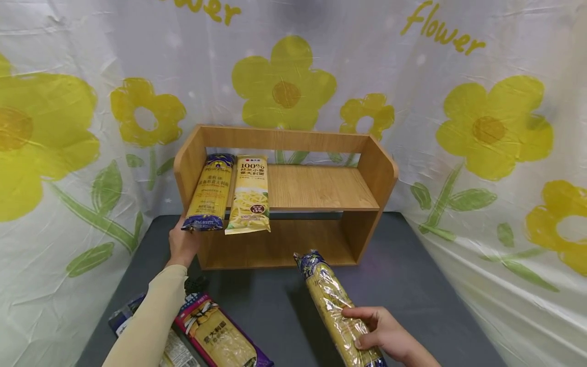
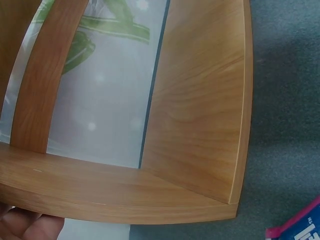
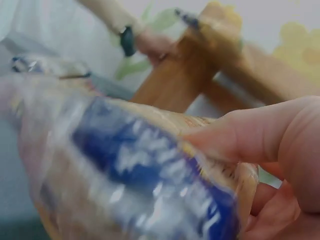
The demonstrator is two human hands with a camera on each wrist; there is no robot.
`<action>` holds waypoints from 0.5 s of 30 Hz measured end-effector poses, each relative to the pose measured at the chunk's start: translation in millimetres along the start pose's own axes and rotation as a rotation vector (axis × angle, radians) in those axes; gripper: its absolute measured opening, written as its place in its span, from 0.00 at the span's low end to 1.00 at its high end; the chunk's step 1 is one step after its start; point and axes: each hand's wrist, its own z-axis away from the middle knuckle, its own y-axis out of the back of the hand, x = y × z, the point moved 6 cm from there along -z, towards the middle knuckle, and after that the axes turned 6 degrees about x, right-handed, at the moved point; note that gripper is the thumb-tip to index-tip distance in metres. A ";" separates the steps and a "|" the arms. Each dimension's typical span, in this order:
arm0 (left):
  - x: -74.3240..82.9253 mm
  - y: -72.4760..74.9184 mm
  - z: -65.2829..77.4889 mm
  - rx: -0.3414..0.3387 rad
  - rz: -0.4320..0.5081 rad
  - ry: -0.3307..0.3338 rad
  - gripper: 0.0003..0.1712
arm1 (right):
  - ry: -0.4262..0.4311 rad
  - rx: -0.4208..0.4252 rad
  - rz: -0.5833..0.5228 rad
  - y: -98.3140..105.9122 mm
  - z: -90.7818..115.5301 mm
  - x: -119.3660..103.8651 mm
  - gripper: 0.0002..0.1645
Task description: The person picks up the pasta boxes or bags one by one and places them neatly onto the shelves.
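Pasta pack (image 1: 337,311): long and slim, clear glossy film, pale yellow strands showing through, dark blue at the ends, glare streaks along the wrap. It sat tilted in front of the wooden shelf (image 1: 321,186), over the dark table (image 1: 422,300), blue top end towards the shelf. Right hand (image 1: 389,334) was clamped on it near the lower end, thumb and fingers pinching the sides. Left hand (image 1: 182,247) was at the shelf's left side panel, touching it; a few bent fingers showed along the panel's edge in the left wrist view, thumb out of sight, so couldn't tell if it gripped or just rested there.

On the upper board, a blue-and-yellow spaghetti pack (image 1: 210,193) leaned at the left, next to a cream pack (image 1: 249,196); both stuck out past the front edge. On the table, a magenta-and-purple pack (image 1: 222,336) lay beside another pack (image 1: 180,350), the latter mostly covered by the left sleeve (image 1: 151,318).

Held pack's bottom tip was cut off by the head view's lower edge. Right wrist view was badly blurred: blue label with white lettering, unreadable. Both table packs ran out of frame at the bottom. Left fingertips were hidden in the head view.
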 end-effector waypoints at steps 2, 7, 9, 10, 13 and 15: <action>-1.2 0.0 -0.2 -0.003 0.002 0.008 0.27 | 0.043 -0.020 -0.025 -0.4 -0.8 -17.6 0.34; -2.4 -0.9 -0.1 -0.013 -0.006 0.012 0.27 | 0.032 -0.046 -0.083 -3.4 -5.1 -58.3 0.34; -2.2 -1.4 -0.2 -0.012 -0.010 0.005 0.26 | 0.011 -0.042 -0.091 -3.9 -9.4 -72.8 0.34; -2.0 -1.5 -0.5 -0.011 -0.013 -0.001 0.26 | 0.012 -0.037 -0.083 -3.8 -12.4 -80.2 0.34; -2.2 -1.5 -0.8 -0.008 -0.009 -0.007 0.26 | 0.027 -0.003 -0.037 -3.5 -25.9 -101.5 0.34; -2.7 -1.4 -0.8 -0.007 -0.008 -0.006 0.27 | 0.028 0.039 0.001 -3.4 -38.4 -113.7 0.34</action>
